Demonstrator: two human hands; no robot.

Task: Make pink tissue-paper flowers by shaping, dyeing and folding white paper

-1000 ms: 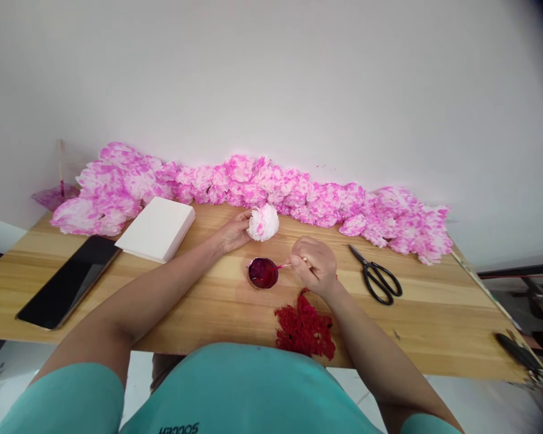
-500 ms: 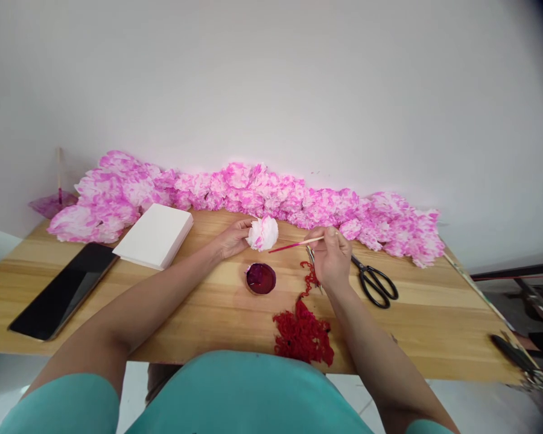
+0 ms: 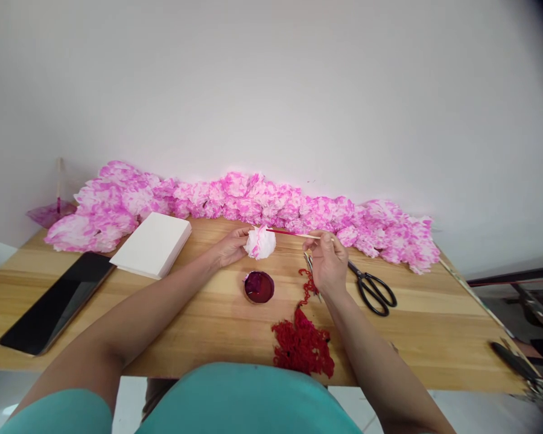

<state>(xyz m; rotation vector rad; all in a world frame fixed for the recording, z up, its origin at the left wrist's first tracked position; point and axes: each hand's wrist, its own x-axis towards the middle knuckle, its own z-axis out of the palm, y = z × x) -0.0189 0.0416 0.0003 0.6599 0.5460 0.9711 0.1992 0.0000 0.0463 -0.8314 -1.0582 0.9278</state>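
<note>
My left hand [image 3: 230, 246] holds a white paper flower [image 3: 260, 243] with pink edges just above the wooden table [image 3: 199, 319]. My right hand [image 3: 328, 260] grips a thin wooden stick [image 3: 294, 233] with a red-stained tip, and that tip touches the top of the flower. A strand of red yarn [image 3: 304, 337] hangs from under my right hand down to a red heap at the table's front edge. A small round dish of dark red dye [image 3: 259, 286] sits between my hands.
A long row of pink paper flowers [image 3: 253, 208] lines the wall. Black scissors [image 3: 371, 288] lie right of my right hand. A white pad [image 3: 152, 245] and a black phone [image 3: 54, 303] lie at the left. Dark tools [image 3: 522, 364] lie at the far right edge.
My right hand lifted the stick out of the dye dish and brought its tip up to the flower's top. The camera tilted up slightly.
</note>
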